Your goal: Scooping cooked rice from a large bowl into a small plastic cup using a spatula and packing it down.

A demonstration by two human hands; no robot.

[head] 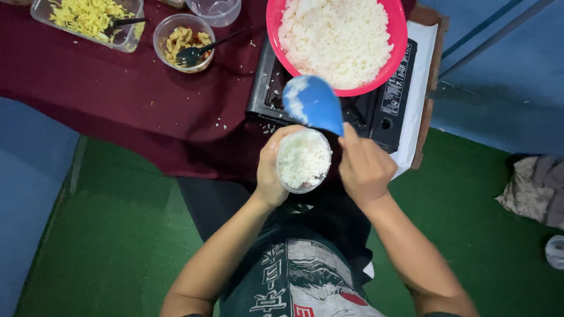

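My left hand (269, 170) grips a small clear round container (303, 161) full of white rice, held in front of my chest. My right hand (364, 167) holds a blue rice paddle (314, 104) whose blade, with some rice stuck to it, rises just above the container. Behind them a big pink bowl (274, 23) heaped with white rice rests on a black portable stove (388, 108).
A maroon cloth (117, 100) covers the table. At the back left are a clear rectangular tray of yellow shreds (88, 17), a round tub of food with a black spoon (183, 42), and an empty clear cup (216, 10). Crumpled fabric (536, 188) lies on the green floor at right.
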